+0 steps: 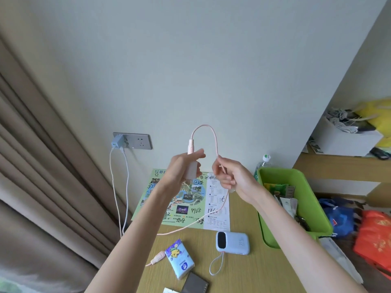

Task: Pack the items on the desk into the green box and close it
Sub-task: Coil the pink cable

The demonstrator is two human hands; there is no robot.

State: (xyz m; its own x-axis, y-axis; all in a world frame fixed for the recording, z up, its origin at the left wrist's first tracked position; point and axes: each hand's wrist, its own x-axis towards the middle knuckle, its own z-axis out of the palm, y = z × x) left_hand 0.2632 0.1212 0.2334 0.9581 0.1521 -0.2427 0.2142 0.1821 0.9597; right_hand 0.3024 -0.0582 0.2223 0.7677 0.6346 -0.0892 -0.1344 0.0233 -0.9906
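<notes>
My left hand (184,168) grips a pink charger plug (191,166) held up above the desk. A pink braided cable (208,130) arcs up from the plug and down to my right hand (229,176), which pinches it. The rest of the cable trails down across the desk to its pink end connector (157,257). The green box (313,208) stands open at the right of the desk with packets inside. On the desk lie a blue power bank (232,243), a tissue pack (179,259) and a dark flat case (195,285).
A green map sheet (190,208) lies at the back of the wooden desk (243,278). A wall socket (132,141) holds a blue adapter with white cables hanging. Curtains hang at left. A bottle (263,164) stands behind the box. Shelves and bags fill the right side.
</notes>
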